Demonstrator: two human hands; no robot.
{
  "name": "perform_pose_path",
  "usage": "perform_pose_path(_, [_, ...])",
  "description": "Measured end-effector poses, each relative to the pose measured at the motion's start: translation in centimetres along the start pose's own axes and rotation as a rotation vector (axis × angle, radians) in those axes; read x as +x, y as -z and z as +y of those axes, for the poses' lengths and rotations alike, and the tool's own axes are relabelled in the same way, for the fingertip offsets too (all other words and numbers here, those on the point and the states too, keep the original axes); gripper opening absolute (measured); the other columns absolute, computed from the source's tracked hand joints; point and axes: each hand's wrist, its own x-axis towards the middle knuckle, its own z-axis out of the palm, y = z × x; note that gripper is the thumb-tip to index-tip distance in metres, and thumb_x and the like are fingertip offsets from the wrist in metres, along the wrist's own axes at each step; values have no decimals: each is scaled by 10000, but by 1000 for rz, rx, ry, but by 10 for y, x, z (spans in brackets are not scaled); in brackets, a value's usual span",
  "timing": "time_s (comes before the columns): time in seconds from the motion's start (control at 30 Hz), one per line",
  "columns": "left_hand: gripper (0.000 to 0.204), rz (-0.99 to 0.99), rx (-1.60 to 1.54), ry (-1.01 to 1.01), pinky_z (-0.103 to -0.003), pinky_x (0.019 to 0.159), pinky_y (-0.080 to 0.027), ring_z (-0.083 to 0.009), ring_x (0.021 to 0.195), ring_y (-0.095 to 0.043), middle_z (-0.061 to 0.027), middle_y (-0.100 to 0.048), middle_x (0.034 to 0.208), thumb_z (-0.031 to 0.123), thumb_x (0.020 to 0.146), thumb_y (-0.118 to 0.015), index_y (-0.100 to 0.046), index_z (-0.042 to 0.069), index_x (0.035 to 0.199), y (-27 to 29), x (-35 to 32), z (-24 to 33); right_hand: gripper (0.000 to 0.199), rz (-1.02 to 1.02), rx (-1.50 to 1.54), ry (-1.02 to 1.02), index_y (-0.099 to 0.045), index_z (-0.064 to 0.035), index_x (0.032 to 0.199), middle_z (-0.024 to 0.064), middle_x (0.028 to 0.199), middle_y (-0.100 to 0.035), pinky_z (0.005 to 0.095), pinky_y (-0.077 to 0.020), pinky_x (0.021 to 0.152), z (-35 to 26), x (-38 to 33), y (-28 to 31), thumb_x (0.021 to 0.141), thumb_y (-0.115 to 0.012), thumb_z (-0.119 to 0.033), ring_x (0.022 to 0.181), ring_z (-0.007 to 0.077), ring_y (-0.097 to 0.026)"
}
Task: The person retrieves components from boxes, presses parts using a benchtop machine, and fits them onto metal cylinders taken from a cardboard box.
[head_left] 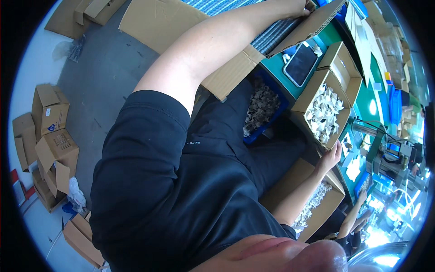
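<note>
Green table (273, 67) beside me. My right hand (333, 157) pinches a small box (311, 93) of white pieces (325, 113) at its edge; my left hand (309, 7) meets a big carton (165, 22), grip unclear. Probably I'm steadying the box; next calls for keeping it level.

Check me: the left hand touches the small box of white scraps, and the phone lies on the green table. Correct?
Wrong hand: the head view shows the right hand touching the small box of white scraps. The phone lies on the green table, as you said.
</note>
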Motion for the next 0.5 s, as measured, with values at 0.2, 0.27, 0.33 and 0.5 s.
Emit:
perform_pose_path(0.2, [173, 61, -91, 43, -517, 877, -525, -433, 1016, -657, -240, -692, 1005, 137, 846, -680, -665, 33, 983, -9, 3, 6, 243, 9, -13, 33, -647, 10, 1201, 72, 1075, -707, 264, -551, 783, 6, 1, 6, 1046, -612, -174, 925, 140, -685])
perform_pose_path(0.27, [174, 66, -129, 61, -518, 876, -525, -435, 1011, -657, -242, -693, 1011, 137, 842, -682, -664, 31, 979, -11, 1, 8, 247, 18, -11, 27, -648, 11, 1202, 72, 1073, -707, 261, -550, 781, 7, 2, 7, 1043, -620, -175, 923, 138, -686])
perform_pose_path(0.33, [175, 81, -201, 100, -522, 874, -524, -441, 1000, -659, -244, -696, 1022, 136, 835, -684, -663, 27, 970, -13, 0, 9, 249, 26, -8, 23, -649, 11, 1203, 72, 1072, -708, 260, -550, 780, 10, 2, 7, 1041, -623, -176, 922, 138, -686])
perform_pose_path(0.5, [177, 59, -302, 221, -524, 879, -524, -444, 1004, -665, -271, -696, 1054, 150, 832, -673, -663, 3, 931, -27, 12, -8, 247, 30, -1, 9, -651, 10, 1196, 70, 1064, -709, 257, -550, 775, 7, 1, 4, 1043, -623, -181, 917, 133, -686])
